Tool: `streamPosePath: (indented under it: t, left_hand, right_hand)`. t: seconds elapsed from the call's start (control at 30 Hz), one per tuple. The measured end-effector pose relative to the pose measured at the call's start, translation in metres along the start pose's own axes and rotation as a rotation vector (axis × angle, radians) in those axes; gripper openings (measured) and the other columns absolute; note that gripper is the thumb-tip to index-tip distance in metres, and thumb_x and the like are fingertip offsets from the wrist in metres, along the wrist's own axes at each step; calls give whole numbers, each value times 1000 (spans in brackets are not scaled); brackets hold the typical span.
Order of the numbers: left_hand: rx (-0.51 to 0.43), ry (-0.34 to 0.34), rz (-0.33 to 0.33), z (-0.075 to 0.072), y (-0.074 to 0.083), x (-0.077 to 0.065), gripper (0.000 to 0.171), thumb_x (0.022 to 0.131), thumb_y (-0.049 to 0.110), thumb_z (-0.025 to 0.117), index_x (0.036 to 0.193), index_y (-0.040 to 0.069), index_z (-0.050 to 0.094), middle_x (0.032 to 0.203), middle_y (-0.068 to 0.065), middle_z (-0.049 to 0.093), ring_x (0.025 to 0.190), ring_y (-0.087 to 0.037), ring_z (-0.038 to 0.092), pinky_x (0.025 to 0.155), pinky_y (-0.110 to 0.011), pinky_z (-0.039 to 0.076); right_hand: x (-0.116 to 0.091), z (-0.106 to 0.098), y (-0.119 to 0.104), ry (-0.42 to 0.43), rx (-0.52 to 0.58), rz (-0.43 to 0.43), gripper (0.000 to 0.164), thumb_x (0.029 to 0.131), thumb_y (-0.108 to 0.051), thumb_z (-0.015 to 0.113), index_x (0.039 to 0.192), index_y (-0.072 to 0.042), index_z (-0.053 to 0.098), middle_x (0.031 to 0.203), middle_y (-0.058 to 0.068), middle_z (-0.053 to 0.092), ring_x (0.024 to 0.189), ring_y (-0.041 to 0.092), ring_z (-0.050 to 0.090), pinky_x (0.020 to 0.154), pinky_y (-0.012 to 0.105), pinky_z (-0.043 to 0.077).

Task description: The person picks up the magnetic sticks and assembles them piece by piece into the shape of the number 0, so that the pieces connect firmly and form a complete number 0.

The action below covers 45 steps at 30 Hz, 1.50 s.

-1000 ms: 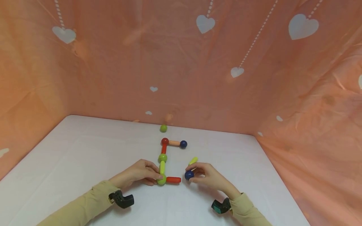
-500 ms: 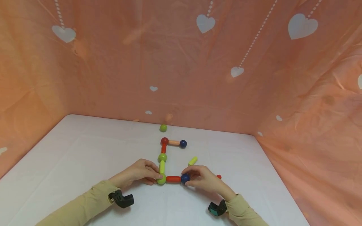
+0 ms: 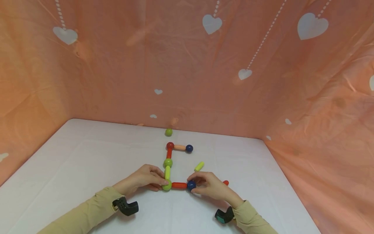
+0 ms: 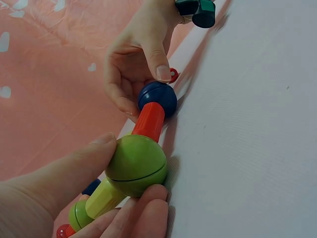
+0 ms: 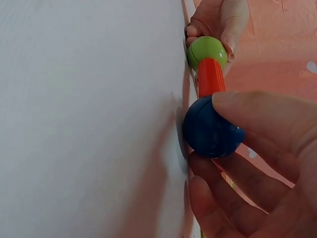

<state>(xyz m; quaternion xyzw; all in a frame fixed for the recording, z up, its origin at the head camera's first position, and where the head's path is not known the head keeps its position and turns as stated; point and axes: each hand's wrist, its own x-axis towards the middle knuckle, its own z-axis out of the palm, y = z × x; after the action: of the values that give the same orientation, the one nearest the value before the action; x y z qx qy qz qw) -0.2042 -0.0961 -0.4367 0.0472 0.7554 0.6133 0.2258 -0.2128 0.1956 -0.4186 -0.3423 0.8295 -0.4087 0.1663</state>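
Observation:
My left hand [image 3: 149, 178] pinches a green ball [image 4: 137, 163] at the near corner of a chain of balls and rods. From that ball a red rod [image 3: 179, 185] runs right to a dark blue ball [image 5: 210, 127], which my right hand [image 3: 211, 186] holds between thumb and fingers. A yellow-green rod [image 3: 167, 172] leads away from the corner to a second green ball [image 3: 168, 162]. Beyond it come a short red rod [image 3: 169, 153], a red ball [image 3: 170, 145], a peach rod [image 3: 179, 148] and another blue ball [image 3: 189, 148].
A loose yellow-green rod [image 3: 199, 166] lies just beyond my right hand. The end of another red piece [image 3: 226, 183] shows behind that hand. Near the far edge of the white table [image 3: 111, 139] sits a lone green ball [image 3: 168, 132]. Pink cloth [image 3: 187, 65] hangs behind.
My right hand has moved left, bringing the blue ball against the free end of the red rod. This uncovers the loose yellow-green rod and the red piece. My left hand stays at the corner ball.

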Motion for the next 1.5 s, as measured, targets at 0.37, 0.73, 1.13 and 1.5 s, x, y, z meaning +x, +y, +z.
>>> streamPosePath:
  t: [0.37,0.73,1.13,1.5]
  left_hand:
    - [-4,-12,-3,0,0,-1,37,74,24,83,99,1,67,85,-9,70,70,-17,67,65,-31,57]
    - [3,-9,-9,0,-2,0,38,74,25,83,100,2,67,86,-8,70,71,-18,66,65,-31,57]
    - [-6,-21,3,-2,0,-1,39,74,25,83,100,1,67,86,-9,71,72,-18,66,66,-31,57]
    - [-16,-32,0,-2,0,1,38,74,25,83,100,1,67,86,-9,71,72,-17,67,66,-30,57]
  right_hand:
    - [2,0,1,-16,-7,-2,37,84,-13,75,118,-10,63,112,-4,64,99,11,59,88,27,50]
    - [6,-24,0,-10,-90,-146,40,85,-10,74,121,-2,60,114,9,64,102,24,61,90,37,50]
    - [19,-62,14,92,-174,-162,38,85,-1,71,121,2,59,114,16,64,106,30,59,92,44,48]
    - [36,-58,28,35,-235,-53,29,84,5,67,112,-4,67,109,3,67,104,22,59,94,44,47]
